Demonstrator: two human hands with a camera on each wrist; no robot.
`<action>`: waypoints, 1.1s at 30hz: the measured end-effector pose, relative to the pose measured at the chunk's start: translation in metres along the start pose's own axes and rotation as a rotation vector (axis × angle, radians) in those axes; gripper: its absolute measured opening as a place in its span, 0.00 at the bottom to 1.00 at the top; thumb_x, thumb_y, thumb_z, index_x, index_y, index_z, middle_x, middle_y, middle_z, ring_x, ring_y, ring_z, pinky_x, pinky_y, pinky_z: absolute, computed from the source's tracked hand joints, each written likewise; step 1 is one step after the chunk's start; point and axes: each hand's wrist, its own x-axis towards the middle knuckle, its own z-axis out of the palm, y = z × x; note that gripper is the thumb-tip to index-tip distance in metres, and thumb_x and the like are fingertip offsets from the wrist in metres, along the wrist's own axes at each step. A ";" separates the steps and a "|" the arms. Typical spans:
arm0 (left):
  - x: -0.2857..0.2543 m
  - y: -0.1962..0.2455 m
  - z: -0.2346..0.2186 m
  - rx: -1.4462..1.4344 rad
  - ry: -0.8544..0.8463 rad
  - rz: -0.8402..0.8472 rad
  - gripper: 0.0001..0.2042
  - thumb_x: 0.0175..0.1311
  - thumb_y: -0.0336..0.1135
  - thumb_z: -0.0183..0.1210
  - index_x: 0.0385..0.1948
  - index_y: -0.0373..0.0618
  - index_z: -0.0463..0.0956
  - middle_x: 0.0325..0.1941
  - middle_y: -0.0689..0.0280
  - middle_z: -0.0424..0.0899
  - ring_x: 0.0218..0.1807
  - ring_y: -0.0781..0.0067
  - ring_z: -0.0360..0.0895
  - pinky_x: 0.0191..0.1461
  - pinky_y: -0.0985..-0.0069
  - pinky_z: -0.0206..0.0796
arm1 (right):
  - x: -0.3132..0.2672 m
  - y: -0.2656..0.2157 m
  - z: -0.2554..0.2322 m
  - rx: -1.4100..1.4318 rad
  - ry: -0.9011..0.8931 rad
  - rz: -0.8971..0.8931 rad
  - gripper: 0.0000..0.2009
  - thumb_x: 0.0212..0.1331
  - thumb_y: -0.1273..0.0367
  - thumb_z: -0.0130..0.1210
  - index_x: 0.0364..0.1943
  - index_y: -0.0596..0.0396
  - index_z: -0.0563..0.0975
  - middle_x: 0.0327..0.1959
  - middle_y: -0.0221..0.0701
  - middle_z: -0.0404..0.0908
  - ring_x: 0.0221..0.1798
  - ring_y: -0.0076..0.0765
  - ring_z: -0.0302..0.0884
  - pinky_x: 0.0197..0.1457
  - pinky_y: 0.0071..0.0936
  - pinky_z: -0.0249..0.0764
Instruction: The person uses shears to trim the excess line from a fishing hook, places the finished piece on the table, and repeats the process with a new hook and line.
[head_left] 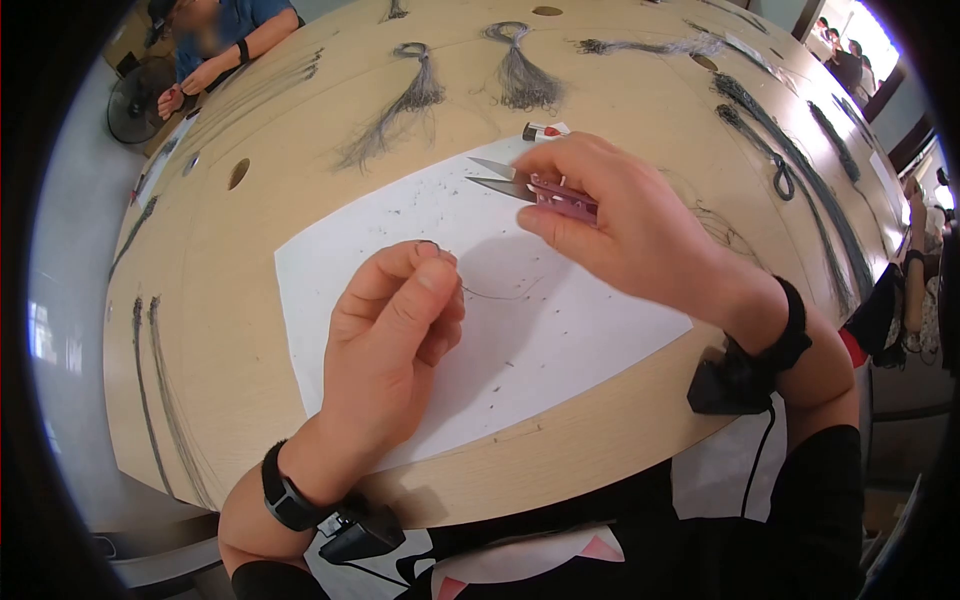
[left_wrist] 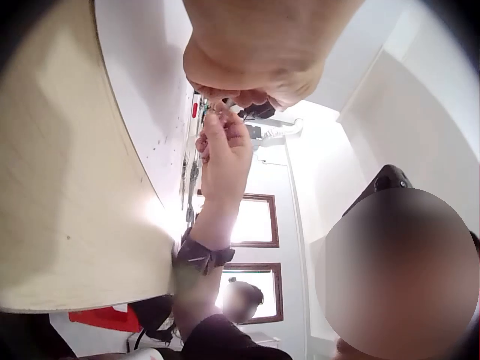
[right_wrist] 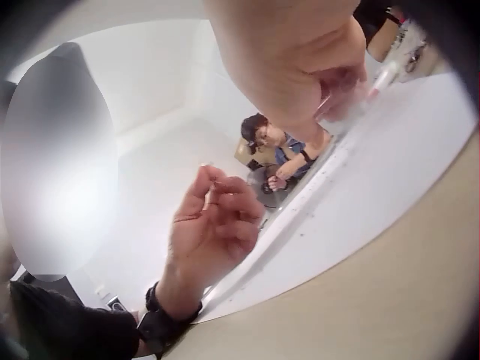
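Observation:
My left hand (head_left: 392,315) pinches a thin dark strand (head_left: 505,297) between thumb and forefinger, above a white sheet of paper (head_left: 330,260). The strand's loose end curves out to the right; a small dark bit shows at the fingertips. To the upper right, my right hand (head_left: 640,215) grips a pair of thread snips (head_left: 562,198) with a purple handle. Its two pointed blades stand apart and point left, away from the strand. Tiny dark clippings (head_left: 510,363) are scattered over the paper. In the right wrist view the left hand (right_wrist: 217,225) has its fingers curled in at the tips.
Looped bundles of dark strands (head_left: 525,80) lie at the back of the table (head_left: 240,300). Longer bundles (head_left: 800,170) run down the right side, and thin ones (head_left: 140,370) lie at the left. A small red-and-white item (head_left: 545,132) sits at the paper's far edge. Another person (head_left: 235,40) sits at far left.

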 end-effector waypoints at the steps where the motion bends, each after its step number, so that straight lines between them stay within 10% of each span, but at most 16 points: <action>1: -0.005 0.003 0.001 -0.002 0.033 -0.002 0.03 0.58 0.34 0.48 0.27 0.49 0.68 0.29 0.72 0.68 0.27 0.84 0.63 0.25 0.88 0.52 | -0.003 0.004 -0.001 -0.141 -0.049 0.029 0.12 0.47 0.71 0.52 0.37 0.59 0.70 0.28 0.35 0.71 0.30 0.31 0.69 0.33 0.23 0.65; 9: -0.001 0.026 0.003 0.069 0.040 0.279 0.03 0.59 0.36 0.48 0.29 0.51 0.68 0.31 0.74 0.68 0.30 0.84 0.63 0.26 0.87 0.53 | 0.002 0.030 -0.015 -0.427 -0.201 0.171 0.13 0.47 0.68 0.50 0.36 0.59 0.71 0.33 0.40 0.71 0.36 0.43 0.67 0.41 0.32 0.64; 12: 0.010 0.033 0.004 0.100 -0.031 0.362 0.04 0.58 0.36 0.49 0.31 0.50 0.68 0.31 0.74 0.69 0.32 0.85 0.63 0.27 0.88 0.54 | 0.010 0.025 -0.016 -0.517 0.110 -0.185 0.09 0.49 0.69 0.49 0.30 0.63 0.73 0.28 0.40 0.73 0.32 0.42 0.71 0.33 0.29 0.66; 14: 0.014 0.031 0.017 0.257 0.101 0.329 0.05 0.57 0.35 0.50 0.34 0.49 0.69 0.31 0.74 0.70 0.33 0.85 0.65 0.28 0.88 0.55 | 0.009 0.004 -0.020 0.181 -0.007 -0.033 0.12 0.49 0.66 0.51 0.33 0.61 0.74 0.26 0.37 0.75 0.28 0.32 0.72 0.30 0.24 0.66; 20: 0.024 0.047 0.040 0.132 0.120 0.406 0.07 0.56 0.34 0.51 0.33 0.44 0.70 0.32 0.72 0.73 0.35 0.82 0.68 0.33 0.87 0.57 | 0.001 -0.008 -0.019 0.237 -0.147 -0.028 0.10 0.53 0.67 0.49 0.34 0.61 0.74 0.25 0.31 0.76 0.22 0.20 0.67 0.25 0.17 0.65; 33: -0.091 0.205 -0.111 -0.143 0.189 0.897 0.07 0.61 0.32 0.42 0.31 0.39 0.65 0.27 0.67 0.70 0.28 0.77 0.68 0.27 0.82 0.60 | 0.014 0.017 -0.026 0.114 -0.046 -0.001 0.09 0.55 0.69 0.46 0.32 0.63 0.73 0.23 0.27 0.73 0.24 0.16 0.63 0.27 0.14 0.61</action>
